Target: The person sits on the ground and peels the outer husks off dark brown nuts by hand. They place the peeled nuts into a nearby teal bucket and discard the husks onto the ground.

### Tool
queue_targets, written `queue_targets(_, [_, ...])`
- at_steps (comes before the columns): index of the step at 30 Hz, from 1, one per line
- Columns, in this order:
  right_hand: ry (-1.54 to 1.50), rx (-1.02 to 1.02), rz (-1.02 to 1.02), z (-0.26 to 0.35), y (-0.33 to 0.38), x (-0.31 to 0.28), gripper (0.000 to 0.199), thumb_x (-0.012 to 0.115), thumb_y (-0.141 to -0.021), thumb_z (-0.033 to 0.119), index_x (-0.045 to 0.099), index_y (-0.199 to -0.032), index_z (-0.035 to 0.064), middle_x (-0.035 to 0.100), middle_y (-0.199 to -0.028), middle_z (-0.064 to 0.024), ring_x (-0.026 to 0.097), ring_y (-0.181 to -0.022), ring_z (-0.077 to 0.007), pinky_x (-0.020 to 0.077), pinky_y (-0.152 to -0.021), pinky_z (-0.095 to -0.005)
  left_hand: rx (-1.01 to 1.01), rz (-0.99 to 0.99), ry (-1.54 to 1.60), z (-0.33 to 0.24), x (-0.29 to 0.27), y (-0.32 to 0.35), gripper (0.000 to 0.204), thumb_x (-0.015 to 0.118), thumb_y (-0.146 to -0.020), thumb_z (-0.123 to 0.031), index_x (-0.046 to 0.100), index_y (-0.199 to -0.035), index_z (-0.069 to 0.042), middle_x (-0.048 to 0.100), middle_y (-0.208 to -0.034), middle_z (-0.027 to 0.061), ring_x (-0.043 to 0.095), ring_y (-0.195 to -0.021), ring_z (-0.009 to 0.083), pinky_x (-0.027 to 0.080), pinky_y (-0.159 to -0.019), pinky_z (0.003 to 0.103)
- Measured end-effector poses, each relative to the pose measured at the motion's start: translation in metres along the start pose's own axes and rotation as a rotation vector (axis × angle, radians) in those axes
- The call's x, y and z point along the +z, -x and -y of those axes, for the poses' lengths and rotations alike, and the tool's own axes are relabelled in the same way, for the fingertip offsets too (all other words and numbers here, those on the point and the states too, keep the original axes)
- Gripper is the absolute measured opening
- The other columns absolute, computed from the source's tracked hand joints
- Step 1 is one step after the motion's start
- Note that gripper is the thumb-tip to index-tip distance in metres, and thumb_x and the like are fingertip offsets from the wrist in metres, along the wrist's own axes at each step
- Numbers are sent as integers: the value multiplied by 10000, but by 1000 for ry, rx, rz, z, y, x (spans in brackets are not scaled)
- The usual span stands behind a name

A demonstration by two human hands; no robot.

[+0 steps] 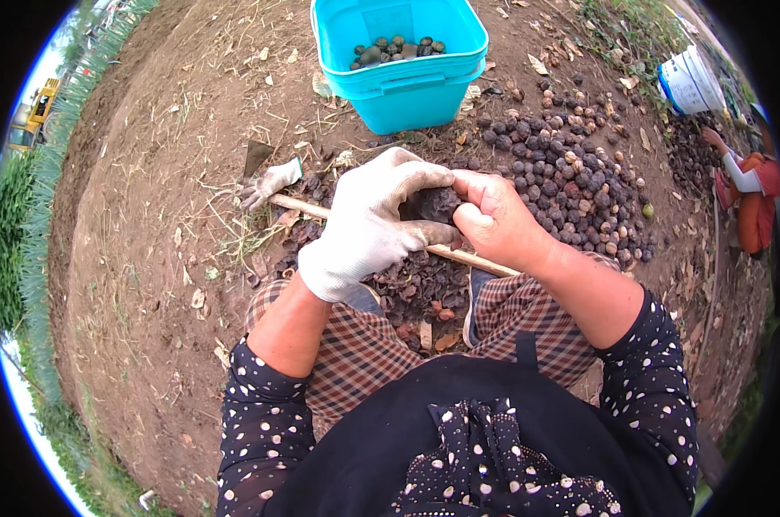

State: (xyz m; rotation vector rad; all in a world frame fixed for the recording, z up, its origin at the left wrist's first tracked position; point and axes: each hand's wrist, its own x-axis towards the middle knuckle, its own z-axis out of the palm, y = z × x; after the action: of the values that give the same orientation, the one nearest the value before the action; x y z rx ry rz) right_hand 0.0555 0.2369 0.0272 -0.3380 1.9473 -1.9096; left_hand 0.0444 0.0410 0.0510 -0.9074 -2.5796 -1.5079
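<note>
My left hand (364,220), in a white glove with soiled fingertips, curls around a walnut in its dark, blackened husk (435,204). My bare right hand (503,220) meets it from the other side, thumb and fingers pinched at the husk's edge; the fingertips are partly hidden. Below both hands, between my shoes, lies a heap of dark torn husks (420,289). A wooden handle (476,260) crosses the ground under my hands. To the right spreads a pile of walnuts (571,181), most of them dark, some pale brown.
A turquoise bucket (407,96) with several walnuts (397,52) stands ahead. Left of my hands lie a spare glove (271,183) and a dark flat blade (255,158). At far right, a person (756,198) reaches toward dark nuts near a tipped white bucket (691,79).
</note>
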Motion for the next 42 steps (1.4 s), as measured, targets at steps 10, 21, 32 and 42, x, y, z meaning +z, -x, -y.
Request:
queue_targets(10, [-105, 16, 104, 25, 8, -6, 184, 608, -969, 121, 616, -1068, -34, 624, -815, -17, 557, -634, -52, 467, -566, -231, -429, -6, 458, -2, -8, -1, 728, 896, -639, 0, 557, -1283, 9, 666, -1089, 77, 687, -927, 137, 589, -794, 297])
queue_targets(21, [260, -19, -28, 10, 1, -6, 183, 621, -833, 130, 614, -913, -35, 619, -679, -111, 587, -628, -130, 486, -589, -343, -62, -5, 3, 9, 1, 1, 541, 915, -607, -31, 670, -1089, -44, 657, -1040, 36, 619, -788, 77, 515, -674, 234])
queue_targets(32, [201, -88, -17, 3, 3, -6, 188, 561, -775, 64, 609, -923, -41, 578, -657, -91, 524, -623, -111, 461, -596, -346, -332, -16, 457, 9, 8, 4, 507, 912, -591, 24, 638, -1014, -32, 617, -1107, 42, 583, -859, 61, 493, -715, 230])
queue_targets(42, [25, 2, 53, 19, 9, -4, 239, 526, -802, 17, 652, -999, -34, 616, -700, -34, 537, -594, -70, 465, -550, -269, -237, -36, 584, 13, 9, 5, 461, 878, -600, 30, 611, -967, -50, 611, -1013, 3, 521, -782, 51, 455, -682, 226])
